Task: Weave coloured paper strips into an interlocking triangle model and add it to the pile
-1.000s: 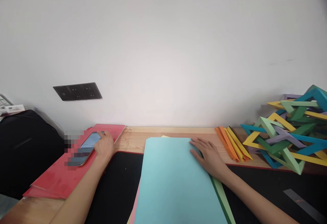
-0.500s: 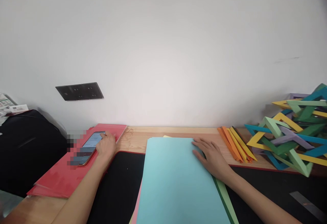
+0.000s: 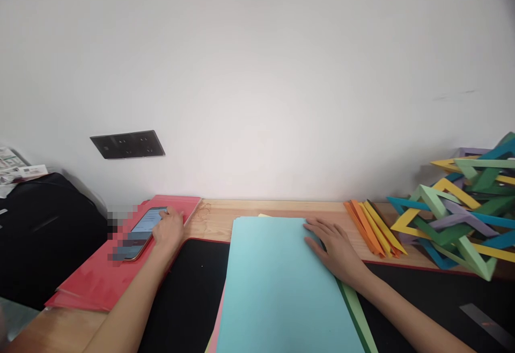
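Note:
At the left, my left hand (image 3: 169, 228) has a finger on the screen of a smartphone (image 3: 140, 233), its other fingers partly curled and not gripping it. The phone lies on a red folder (image 3: 93, 280) or stack of red sheets. Front and centre, a stack of coloured paper with a light blue sheet (image 3: 277, 278) on top rests on a black mat (image 3: 187, 288). Green edges show at the stack's right, pink and yellow at its left. Across the stack's upper right corner, my right hand (image 3: 336, 248) lies flat and open, fingers spread a little.
Orange and yellow folded paper strips (image 3: 376, 229) lie on the wooden table (image 3: 215, 219) by the wall. At the right stands a pile of interlocked paper frames (image 3: 454, 219). A black bag (image 3: 44, 235) is at the far left. A grey strip (image 3: 485, 323) lies on the mat.
The whole view has shifted very slightly. Both hands stay where they were, the left at the phone and the right on the paper stack.

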The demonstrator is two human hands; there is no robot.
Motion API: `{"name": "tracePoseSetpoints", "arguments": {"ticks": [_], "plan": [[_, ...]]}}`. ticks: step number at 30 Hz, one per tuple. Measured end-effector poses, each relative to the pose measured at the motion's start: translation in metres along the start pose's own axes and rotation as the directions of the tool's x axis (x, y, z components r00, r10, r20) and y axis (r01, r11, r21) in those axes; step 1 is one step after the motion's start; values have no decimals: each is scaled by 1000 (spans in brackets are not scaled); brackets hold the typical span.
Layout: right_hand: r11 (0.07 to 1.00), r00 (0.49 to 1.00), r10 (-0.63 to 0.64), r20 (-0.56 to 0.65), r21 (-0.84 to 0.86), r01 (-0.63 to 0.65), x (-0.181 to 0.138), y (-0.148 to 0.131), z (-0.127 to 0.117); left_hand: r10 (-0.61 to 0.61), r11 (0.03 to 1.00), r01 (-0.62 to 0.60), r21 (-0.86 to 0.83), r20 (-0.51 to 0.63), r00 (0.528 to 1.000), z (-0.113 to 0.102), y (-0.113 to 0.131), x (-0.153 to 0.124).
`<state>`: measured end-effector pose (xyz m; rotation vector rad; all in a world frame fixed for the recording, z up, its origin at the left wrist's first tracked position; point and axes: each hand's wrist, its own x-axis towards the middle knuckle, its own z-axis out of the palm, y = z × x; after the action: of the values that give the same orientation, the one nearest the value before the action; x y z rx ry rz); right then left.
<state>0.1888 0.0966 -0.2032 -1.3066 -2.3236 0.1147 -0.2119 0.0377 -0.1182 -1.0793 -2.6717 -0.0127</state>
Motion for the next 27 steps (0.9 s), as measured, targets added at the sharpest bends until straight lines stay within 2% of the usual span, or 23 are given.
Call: {"name": "tracePoseSetpoints", "arguments": {"ticks": [4, 8, 11, 19, 27], "plan": [[1000, 1000, -5, 10, 2, 5, 0, 0, -1, 29, 999, -28, 36, -24, 999, -3, 2, -6], [1000, 1000, -6, -8, 10, 6, -1, 0, 0, 117, 990, -110, 83, -76, 990, -7, 8, -22], [1000, 1000, -3, -7, 16, 3, -2, 0, 0, 149, 983, -140, 117, -71, 986, -9, 12, -35], [1000, 1000, -20, -18, 5, 20, -4, 2, 2, 120, 979, -116, 169, -10, 993, -13, 9, -41], [999, 999, -36, -34, 6, 37, -5, 7, 7, 74, 988, -79, 129, 44, 996, -11, 0, -34]]}}
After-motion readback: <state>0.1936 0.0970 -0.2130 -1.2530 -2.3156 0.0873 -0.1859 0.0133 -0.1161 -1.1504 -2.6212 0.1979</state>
